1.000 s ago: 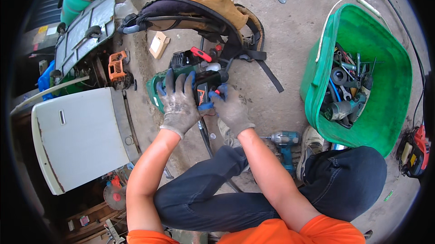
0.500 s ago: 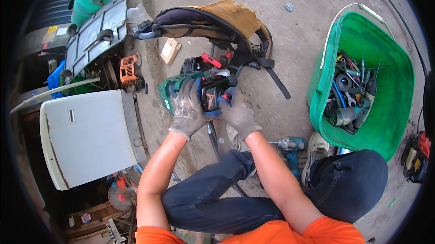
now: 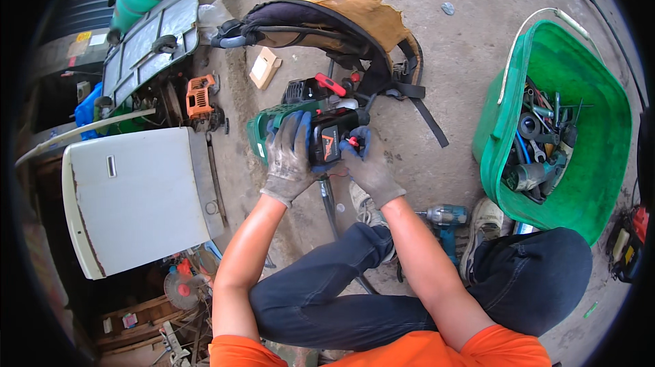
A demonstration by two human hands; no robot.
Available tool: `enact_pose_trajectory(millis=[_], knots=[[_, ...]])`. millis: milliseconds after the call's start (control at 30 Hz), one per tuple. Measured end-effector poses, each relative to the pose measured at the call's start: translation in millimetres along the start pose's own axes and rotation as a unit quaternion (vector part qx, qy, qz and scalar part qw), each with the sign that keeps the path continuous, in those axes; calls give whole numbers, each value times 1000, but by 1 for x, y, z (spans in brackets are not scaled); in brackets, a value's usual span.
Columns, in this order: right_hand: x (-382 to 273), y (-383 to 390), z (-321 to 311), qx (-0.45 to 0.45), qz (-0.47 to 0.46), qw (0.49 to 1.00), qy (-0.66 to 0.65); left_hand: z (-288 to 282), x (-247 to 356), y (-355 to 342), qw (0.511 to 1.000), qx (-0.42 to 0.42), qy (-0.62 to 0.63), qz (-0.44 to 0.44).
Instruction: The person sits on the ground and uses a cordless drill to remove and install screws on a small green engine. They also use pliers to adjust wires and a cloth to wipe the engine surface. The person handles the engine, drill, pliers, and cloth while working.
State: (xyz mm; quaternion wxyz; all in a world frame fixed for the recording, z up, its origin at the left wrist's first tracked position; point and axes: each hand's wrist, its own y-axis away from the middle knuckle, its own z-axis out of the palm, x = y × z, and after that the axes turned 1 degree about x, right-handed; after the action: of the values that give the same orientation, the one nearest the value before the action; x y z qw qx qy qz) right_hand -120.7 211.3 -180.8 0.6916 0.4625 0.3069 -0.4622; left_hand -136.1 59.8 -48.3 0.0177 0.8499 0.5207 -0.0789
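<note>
A green machine housing [image 3: 261,128] with a black battery-like block [image 3: 327,140] lies on the concrete before me. My gloved left hand [image 3: 286,159] grips the block and housing, fingers curled over them. Beside it, my gloved right hand [image 3: 368,169] has its fingers closed at a small red part [image 3: 353,142] on the block's right end. A red handle [image 3: 329,84] shows just beyond, near a backpack harness [image 3: 321,12] with tan padding and loose straps. A blue cordless impact driver [image 3: 447,220] stands by my right shoe.
A green bucket [image 3: 600,149] of tools is at right, near a red-black tool [image 3: 624,247]. At left are a white panel [image 3: 136,196], an orange engine part [image 3: 200,97], a metal trolley [image 3: 133,67] and a green tank [image 3: 140,2]. A pale block [image 3: 265,67] lies behind the housing.
The view has shifted, so the scene sits further right. My hands stay on the black block, with my right fingers moving slightly at the red part.
</note>
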Motion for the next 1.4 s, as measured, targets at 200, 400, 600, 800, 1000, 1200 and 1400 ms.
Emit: enact_pose_trajectory(millis=[200,400,600,800,1000,1200,1400], knots=[[-2,-3,-2,1,-33,996,-87,4,-8,5,998,40,44,-1],[-1,-16,-22,-50,22,992,-112,3,-2,7,998,56,14,-3],[-26,-9,-23,-59,-24,998,-23,-4,-8,13,999,30,27,-31],[-10,-33,-36,-160,-44,981,-99,-22,8,11,999,-15,30,-30],[24,-38,-44,-242,42,887,-391,-18,8,10,1000,-17,19,-9],[60,-38,-49,-277,66,841,-460,-20,22,4,1000,-12,22,-18],[68,-42,-69,-286,126,770,-556,-27,53,-1,995,-2,101,2]])
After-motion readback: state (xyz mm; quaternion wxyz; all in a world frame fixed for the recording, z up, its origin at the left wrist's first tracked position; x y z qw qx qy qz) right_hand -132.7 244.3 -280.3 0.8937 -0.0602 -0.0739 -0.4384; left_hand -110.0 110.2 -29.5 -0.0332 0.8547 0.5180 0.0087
